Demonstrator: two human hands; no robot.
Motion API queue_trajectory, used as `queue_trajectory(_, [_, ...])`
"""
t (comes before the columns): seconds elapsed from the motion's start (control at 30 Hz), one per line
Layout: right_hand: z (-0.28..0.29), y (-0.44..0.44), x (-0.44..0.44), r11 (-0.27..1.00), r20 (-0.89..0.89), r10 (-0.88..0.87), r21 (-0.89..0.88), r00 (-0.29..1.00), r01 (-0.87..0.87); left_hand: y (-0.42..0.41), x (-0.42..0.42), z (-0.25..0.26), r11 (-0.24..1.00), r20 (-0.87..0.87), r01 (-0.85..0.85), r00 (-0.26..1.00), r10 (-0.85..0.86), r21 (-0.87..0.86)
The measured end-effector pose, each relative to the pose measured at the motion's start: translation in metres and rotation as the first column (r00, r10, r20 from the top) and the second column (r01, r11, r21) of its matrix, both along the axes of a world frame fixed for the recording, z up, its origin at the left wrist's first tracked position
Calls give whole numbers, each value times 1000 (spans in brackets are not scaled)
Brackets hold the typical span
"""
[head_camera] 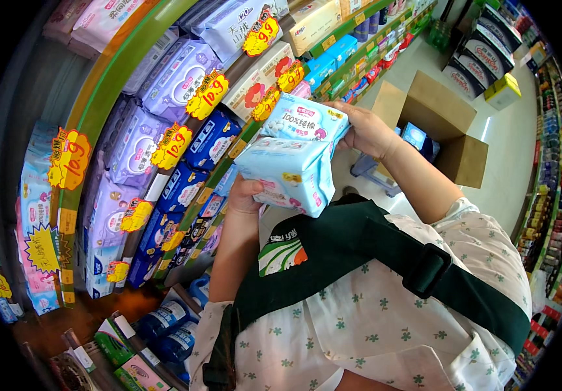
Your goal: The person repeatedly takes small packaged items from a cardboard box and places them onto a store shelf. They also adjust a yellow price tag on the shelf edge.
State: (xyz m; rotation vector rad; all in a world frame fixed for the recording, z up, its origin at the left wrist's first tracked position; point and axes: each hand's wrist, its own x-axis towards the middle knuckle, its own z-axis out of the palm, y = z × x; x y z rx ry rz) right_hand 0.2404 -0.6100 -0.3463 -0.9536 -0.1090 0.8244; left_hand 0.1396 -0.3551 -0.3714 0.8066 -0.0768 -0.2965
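Observation:
Two light blue soft packs of sanitary pads are held up before the shelves, touching each other. My left hand (pixel 247 194) grips the lower pack (pixel 288 168) at its left corner, thumb on top. At the far side, my right hand (pixel 364 128) holds the upper pack (pixel 300 119) by its right end; some fingers are hidden behind it. Just beyond and left of the packs stand shelved dark blue packs (pixel 212 139) and tissue packs (pixel 256 80) with yellow price tags.
An open cardboard box (pixel 432 102) with blue packs inside sits on a low wheeled cart (pixel 376 173) to the right. Purple packs (pixel 132 146) fill shelves at left. Stacked black-and-white cartons (pixel 483 54) stand farther along the aisle. Blue bottles (pixel 168 317) are low at the left.

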Motion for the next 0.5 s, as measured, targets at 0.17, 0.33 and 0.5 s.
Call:
queue_trajectory(0.17, [-16,-2,-2,985,53,121,-126,991,-114,-9,-1,17,996,30,-51,998,49,78])
queue_trajectory(0.33, [15,10,-9,995,181,62,-84,982,-48,-9,-4,36,988,164,-78,985,57,129])
queue_trajectory(0.5, [56,21,-3,978,490,-90,-124,867,171,6,-26,55,988,98,-128,988,119,92])
